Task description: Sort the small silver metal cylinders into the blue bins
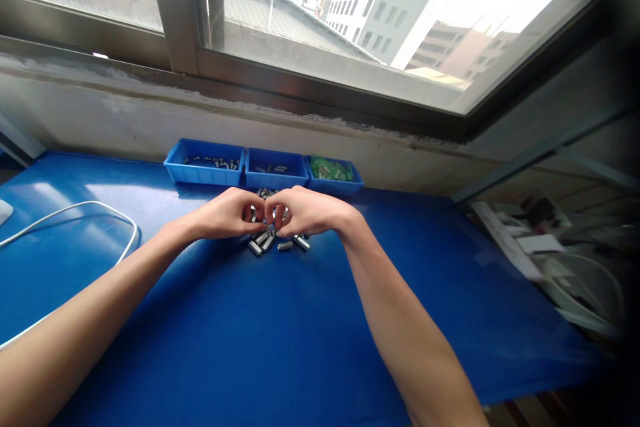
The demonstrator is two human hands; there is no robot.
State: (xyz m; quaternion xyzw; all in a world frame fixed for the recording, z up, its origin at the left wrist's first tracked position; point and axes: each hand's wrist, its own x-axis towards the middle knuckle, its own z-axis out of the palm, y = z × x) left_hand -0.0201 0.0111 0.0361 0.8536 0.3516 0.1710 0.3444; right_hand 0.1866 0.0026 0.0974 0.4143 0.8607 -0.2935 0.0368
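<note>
My left hand (pixel 227 213) and my right hand (pixel 305 210) meet fingertip to fingertip over a small heap of silver metal parts (pixel 273 241) on the blue table (pixel 250 333). Both hands have their fingers curled in a pinch. Small metal pieces show between the fingertips, too small to name. More of the loose parts lie just in front of and behind the hands.
Three blue bins stand against the wall: the left bin (pixel 204 163) and the middle bin (pixel 275 169) hold small metal parts, the right bin (pixel 334 175) holds green pieces. A white cable (pixel 90 207) loops at the left. Clutter (pixel 550 247) lies beyond the table's right edge.
</note>
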